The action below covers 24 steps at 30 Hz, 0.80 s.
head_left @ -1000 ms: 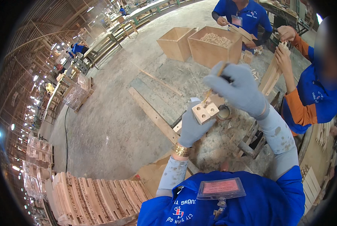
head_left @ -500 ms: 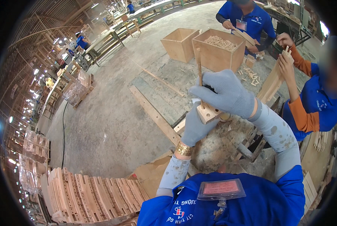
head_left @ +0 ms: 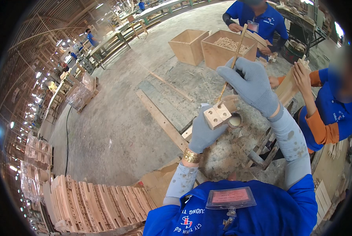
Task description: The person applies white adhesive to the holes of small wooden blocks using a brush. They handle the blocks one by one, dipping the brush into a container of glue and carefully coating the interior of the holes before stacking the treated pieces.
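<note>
My left hand (head_left: 205, 131), in a grey glove, is closed around two pale wooden blocks (head_left: 214, 118) held side by side, their drilled end faces turned up. Several round holes show in those faces. In my gloved right hand (head_left: 251, 84) is a thin wooden stick (head_left: 238, 49), slanting down to the left. Its lower tip is at the far edge of the blocks, by a hole; whether it enters is unclear. Just right of the blocks stands a small round pot (head_left: 235, 120) with pale liquid inside, partly hidden by my left hand's load.
Beyond my hands are a wooden bin (head_left: 223, 58) full of dowels and another wooden bin (head_left: 187, 47). A co-worker in blue (head_left: 258, 23) stands behind them. To the right, another person (head_left: 321, 106) handles a wooden board. Drilled wooden pieces (head_left: 101, 204) are stacked at lower left.
My right hand has moved right and slightly up, and the stick has gone from upright to slanted, its tip shifting to the blocks' far side. The co-worker at right has lowered one hand.
</note>
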Motion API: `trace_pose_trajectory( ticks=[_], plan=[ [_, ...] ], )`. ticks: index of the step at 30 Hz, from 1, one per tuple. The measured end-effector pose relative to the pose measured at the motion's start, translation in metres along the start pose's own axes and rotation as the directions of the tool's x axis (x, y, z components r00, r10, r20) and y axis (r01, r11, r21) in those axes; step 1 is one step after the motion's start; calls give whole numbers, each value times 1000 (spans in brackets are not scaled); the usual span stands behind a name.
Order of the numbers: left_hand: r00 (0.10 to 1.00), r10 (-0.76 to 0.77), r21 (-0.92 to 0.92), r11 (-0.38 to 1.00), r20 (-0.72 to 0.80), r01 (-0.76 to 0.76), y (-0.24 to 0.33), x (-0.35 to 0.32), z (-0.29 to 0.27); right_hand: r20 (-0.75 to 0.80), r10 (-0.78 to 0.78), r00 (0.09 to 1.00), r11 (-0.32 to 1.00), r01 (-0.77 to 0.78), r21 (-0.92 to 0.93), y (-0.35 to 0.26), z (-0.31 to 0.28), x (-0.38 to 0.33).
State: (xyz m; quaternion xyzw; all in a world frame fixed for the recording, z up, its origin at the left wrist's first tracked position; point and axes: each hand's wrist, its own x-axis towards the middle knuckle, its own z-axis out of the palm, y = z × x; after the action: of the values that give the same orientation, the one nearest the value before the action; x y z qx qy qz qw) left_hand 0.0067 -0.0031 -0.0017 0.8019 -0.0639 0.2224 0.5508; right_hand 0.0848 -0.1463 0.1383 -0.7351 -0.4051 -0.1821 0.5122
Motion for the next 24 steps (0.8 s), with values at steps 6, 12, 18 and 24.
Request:
trace_pose_trajectory(
  ticks=[6,12,18,24],
  plan=[
    [998,-50,9,999,26,50,-2,1,0,29,-71,997,993,74,-96,12,0,-2],
    [996,-86,-27,996,31,87,1,2,1,91,-155,984,975,167,-144,14,4,-3],
    [998,-61,-9,998,24,61,-1,3,1,140,-152,978,977,170,-128,14,9,-4],
    [998,-59,-3,998,13,59,0,3,3,122,-116,986,986,129,-106,12,6,-4]
  ],
)
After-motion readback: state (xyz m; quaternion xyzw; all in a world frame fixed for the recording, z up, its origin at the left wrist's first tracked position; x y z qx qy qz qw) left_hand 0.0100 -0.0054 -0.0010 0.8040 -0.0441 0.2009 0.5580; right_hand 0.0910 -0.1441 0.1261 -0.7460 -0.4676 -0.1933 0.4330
